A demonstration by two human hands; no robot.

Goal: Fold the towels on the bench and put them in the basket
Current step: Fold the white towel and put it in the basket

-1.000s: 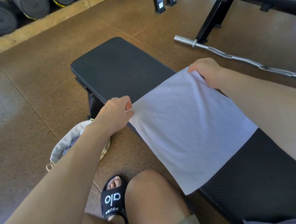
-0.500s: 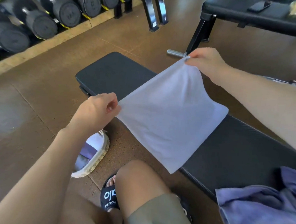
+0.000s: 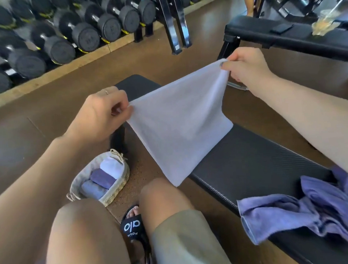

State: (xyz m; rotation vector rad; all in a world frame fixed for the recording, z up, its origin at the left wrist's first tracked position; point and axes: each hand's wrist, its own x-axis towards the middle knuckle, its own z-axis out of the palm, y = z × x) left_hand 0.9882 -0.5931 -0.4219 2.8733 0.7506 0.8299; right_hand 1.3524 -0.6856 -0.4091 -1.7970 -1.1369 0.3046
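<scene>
White towel (image 3: 181, 129) hides bench (image 3: 252, 163) middle.

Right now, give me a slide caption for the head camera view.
Both hands, left hand and right hand, pinch a white towel above the bench, basket on the floor.

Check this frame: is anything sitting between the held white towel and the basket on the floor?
Nothing visible blocks it. The white towel hangs from the left hand and right hand above the bench; the basket sits on open floor down to the left, its top uncovered with three rolled towels inside.
</scene>
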